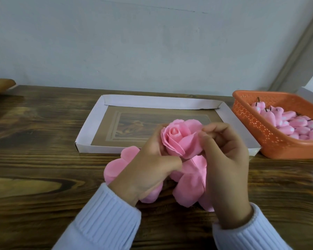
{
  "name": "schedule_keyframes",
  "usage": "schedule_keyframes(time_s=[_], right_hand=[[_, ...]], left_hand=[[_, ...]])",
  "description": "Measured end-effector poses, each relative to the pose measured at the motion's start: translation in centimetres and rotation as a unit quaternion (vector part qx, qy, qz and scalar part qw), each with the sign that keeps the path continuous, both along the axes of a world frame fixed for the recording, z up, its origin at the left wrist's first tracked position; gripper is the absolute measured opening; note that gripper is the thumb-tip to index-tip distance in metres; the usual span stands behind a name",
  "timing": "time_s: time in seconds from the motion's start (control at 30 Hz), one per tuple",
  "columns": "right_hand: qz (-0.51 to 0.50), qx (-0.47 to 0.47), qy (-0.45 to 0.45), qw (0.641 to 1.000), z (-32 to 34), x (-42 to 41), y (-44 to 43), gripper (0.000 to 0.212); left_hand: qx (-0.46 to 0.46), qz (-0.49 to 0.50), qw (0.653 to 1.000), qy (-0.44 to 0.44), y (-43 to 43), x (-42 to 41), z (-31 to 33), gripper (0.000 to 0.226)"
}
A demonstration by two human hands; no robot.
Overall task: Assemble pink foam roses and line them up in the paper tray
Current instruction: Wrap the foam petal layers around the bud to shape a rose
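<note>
A pink foam rose (179, 139) is held up over the front edge of the paper tray (90, 123). My left hand (148, 168) grips it from below and the left, thumb against its base. My right hand (226, 159) pinches an outer petal on the rose's right side with curled fingers. Under both hands a pile of loose pink foam petals (190, 186) lies on the wooden table. The white-rimmed tray holds no roses; its brown floor shows.
An orange perforated plastic basket (257, 127) at the right holds several pink foam buds (296, 123) with dark stems. The dark wooden table (34, 159) runs to a pale wall behind. A brown object's edge (0, 85) shows at the far left.
</note>
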State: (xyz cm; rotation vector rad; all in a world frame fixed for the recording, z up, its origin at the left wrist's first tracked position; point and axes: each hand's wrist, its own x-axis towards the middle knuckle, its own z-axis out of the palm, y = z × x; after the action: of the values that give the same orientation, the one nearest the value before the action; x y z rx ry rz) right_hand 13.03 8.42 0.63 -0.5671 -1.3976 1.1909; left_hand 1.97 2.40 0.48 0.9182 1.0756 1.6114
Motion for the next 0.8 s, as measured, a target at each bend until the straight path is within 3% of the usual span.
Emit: schedule_keyframes(time_s=[0.53,0.8], right_hand=[[0.061,0.0,0.042,0.997,0.5,0.2,-0.1,0.02],[0.117,-0.049,0.058,0.99,0.7,0.3,0.0,0.022]], left_hand=[[0.0,-0.064,0.998,0.003,-0.8,-0.5,1.1,0.05],[-0.007,-0.084,0.996,-0.003,-0.8,-0.3,0.9,0.057]])
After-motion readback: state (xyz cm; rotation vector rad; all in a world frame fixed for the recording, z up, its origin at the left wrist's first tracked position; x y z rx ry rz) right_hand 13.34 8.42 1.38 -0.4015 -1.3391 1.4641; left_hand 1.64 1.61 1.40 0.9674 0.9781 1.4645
